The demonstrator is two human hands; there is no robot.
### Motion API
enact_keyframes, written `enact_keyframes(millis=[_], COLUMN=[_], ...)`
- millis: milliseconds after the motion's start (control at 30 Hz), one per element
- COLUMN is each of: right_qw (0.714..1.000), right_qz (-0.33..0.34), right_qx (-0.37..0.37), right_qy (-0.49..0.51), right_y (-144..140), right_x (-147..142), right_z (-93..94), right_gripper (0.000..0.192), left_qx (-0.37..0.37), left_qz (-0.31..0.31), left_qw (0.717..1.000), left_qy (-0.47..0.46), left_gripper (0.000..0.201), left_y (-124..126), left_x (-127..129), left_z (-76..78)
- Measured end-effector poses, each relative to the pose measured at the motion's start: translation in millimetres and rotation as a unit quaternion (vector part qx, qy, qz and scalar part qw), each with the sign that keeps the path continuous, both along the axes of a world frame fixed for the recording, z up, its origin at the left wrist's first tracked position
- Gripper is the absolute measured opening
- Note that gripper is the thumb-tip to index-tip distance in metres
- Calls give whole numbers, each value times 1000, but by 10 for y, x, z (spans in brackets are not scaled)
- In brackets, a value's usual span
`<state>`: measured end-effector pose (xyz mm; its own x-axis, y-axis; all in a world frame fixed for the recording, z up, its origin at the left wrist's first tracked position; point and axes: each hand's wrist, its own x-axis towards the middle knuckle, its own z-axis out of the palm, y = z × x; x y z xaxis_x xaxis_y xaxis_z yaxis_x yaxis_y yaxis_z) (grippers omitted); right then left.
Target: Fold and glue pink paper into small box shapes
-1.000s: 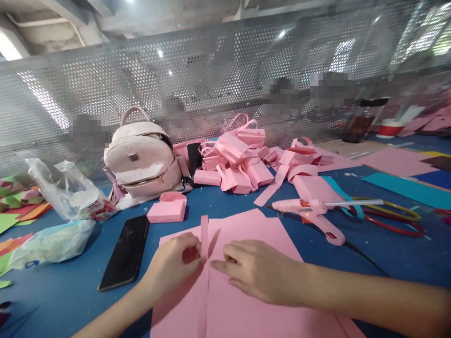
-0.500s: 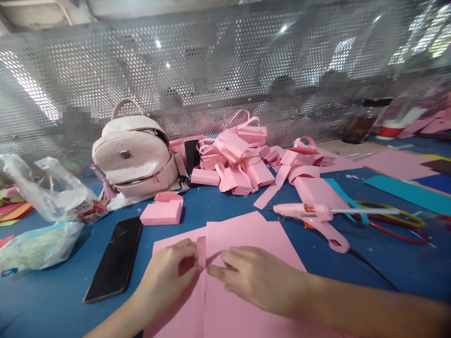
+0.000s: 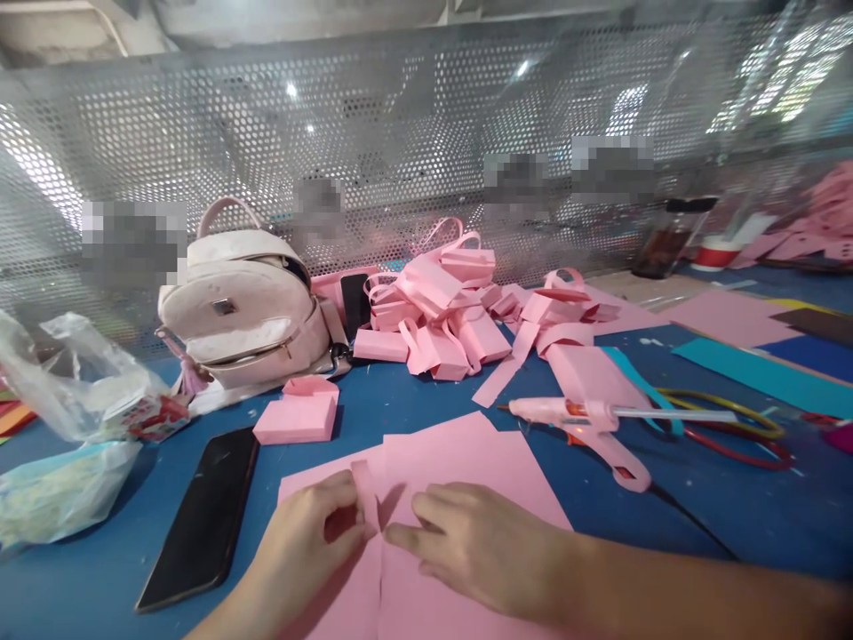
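Both hands [image 3: 400,538] cover the pink paper's [image 3: 466,462] fold; strip [image 3: 366,498] partly hidden.

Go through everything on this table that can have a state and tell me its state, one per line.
pink strip: pinched upright by left hand
pink sheet: flat, pressed by right hand
phone: screen dark, lying flat
glue gun: lying on its side
backpack: closed
plastic bag: crumpled

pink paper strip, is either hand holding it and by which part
The left hand pinches the narrow pink strip near its upper end, between thumb and fingers. The right hand holds nothing; it presses flat on the pink sheet.
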<state>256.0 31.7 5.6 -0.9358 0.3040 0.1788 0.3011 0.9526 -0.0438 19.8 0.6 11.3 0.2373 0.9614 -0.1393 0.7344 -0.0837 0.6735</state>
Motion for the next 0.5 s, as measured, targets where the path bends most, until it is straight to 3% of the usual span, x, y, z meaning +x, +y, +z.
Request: enact_keyframes(millis=[133, 300, 500], right_qw=[1000, 999, 1000], right_qz=[6, 3, 5], right_qx=[-7, -14, -19], right_qy=[18, 29, 16], right_y=[18, 27, 26], right_x=[38, 63, 53], right_z=[-12, -40, -46], right_gripper=[35, 36, 41], left_qx=[-5, 27, 49], left_qz=[-15, -32, -36], left_qw=[999, 997, 997], left_qy=[37, 72, 53], left_gripper=[2, 13, 8], left_y=[4, -44, -93], left_x=[-2, -1, 4], left_z=[13, 6, -34])
